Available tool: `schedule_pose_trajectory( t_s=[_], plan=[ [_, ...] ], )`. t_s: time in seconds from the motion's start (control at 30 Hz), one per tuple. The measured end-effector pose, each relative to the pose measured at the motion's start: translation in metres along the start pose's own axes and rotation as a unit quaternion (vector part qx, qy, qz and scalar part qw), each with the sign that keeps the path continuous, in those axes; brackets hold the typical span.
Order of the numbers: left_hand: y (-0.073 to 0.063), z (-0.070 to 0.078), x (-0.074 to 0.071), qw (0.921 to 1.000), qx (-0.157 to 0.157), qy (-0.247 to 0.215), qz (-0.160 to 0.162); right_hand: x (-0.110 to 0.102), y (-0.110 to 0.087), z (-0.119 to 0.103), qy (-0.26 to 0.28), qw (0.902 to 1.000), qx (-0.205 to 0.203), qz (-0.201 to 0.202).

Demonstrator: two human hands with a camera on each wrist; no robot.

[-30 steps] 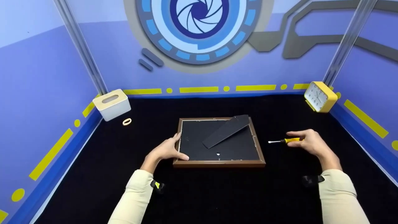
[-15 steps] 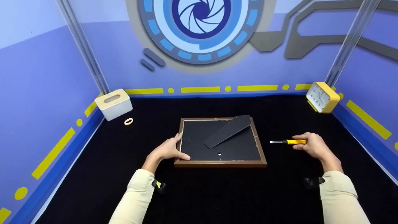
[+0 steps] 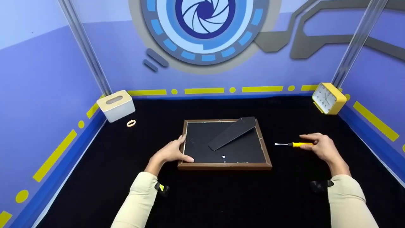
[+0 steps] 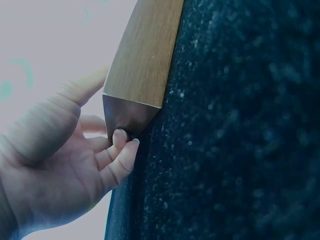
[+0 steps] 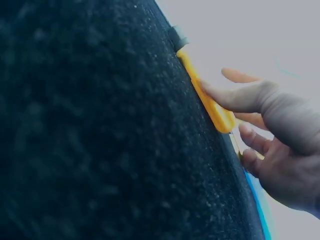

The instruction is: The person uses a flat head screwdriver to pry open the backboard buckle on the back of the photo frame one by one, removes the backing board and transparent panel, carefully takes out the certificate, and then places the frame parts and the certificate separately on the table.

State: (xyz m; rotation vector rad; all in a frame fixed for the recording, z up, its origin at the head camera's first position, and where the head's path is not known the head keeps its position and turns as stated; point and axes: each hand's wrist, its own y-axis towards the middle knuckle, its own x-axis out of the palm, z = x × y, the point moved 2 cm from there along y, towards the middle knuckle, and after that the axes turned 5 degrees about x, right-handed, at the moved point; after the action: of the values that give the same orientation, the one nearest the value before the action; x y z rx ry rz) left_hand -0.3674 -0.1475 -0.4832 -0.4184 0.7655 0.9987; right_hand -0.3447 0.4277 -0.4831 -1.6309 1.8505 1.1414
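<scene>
A brown wooden picture frame (image 3: 225, 166) lies face down, its black backing upward. The slanted black easel leg (image 3: 232, 133) crosses the backing. At the near left corner my left hand (image 3: 171, 151) holds the frame, thumb over the top and fingers against the side; curled fingertips touch the side in the left wrist view. To the right of the frame, a screwdriver (image 3: 297, 144) with a yellow handle lies on the black cloth, tip toward the frame. My right hand (image 3: 323, 147) is at its handle, index finger lifted off and thumb against it, fingers spread apart.
A white tissue box (image 3: 118, 109) with a wooden lid stands back left, a small beige ring (image 3: 131, 123) before it. In the back right corner stands a yellow alarm clock (image 3: 330, 98). Blue panels (image 3: 47, 95) wall the table on three sides.
My right hand has drawn slightly right along the screwdriver's handle, and its fingers have parted. The screwdriver stays where it was. My left hand and the picture frame hold still.
</scene>
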Motion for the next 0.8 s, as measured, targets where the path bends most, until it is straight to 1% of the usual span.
schedule_pose_trajectory(
  t_s=[0.03,0.1,0.2,0.27,0.33,0.4,0.47,0.6,0.67,0.8],
  plan=[
    [0.0000,-0.0003,0.0002,1.0000,0.000,0.000,0.000,0.0001,0.0002,0.0003,0.001,1.0000,-0.005,0.005],
    [0.0000,-0.0007,0.0004,1.0000,-0.002,0.003,0.001,0.0005,0.0003,0.0012,0.000,1.0000,-0.008,0.002],
    [0.0001,-0.0007,0.0004,1.0000,-0.004,0.006,0.002,0.0009,-0.0002,0.0029,-0.002,0.9997,-0.005,-0.023],
    [-0.0001,-0.0003,0.0001,0.9999,-0.006,0.011,0.002,0.0009,-0.0007,0.0047,0.009,0.9995,0.005,-0.031],
    [0.0002,0.0000,0.0001,0.9999,-0.006,0.015,0.001,0.0007,-0.0012,0.0062,0.030,0.9989,0.019,-0.030],
    [0.0002,0.0005,0.0001,0.9998,-0.006,0.017,0.001,0.0004,-0.0016,0.0074,0.050,0.9980,0.033,-0.017],
    [0.0002,0.0008,0.0003,0.9999,-0.005,0.016,0.001,0.0003,-0.0018,0.0081,0.059,0.9975,0.037,-0.005],
    [-0.0002,0.0020,0.0002,0.9999,-0.002,0.014,0.004,0.0007,-0.0012,0.0076,0.046,0.9989,0.011,0.005],
    [-0.0005,0.0025,0.0001,0.9999,0.000,0.015,0.005,0.0014,-0.0010,0.0071,0.036,0.9994,-0.001,0.002],
    [-0.0011,0.0024,0.0003,0.9999,-0.002,0.015,0.004,0.0044,-0.0005,0.0074,0.013,0.9998,-0.009,-0.013]
  ],
)
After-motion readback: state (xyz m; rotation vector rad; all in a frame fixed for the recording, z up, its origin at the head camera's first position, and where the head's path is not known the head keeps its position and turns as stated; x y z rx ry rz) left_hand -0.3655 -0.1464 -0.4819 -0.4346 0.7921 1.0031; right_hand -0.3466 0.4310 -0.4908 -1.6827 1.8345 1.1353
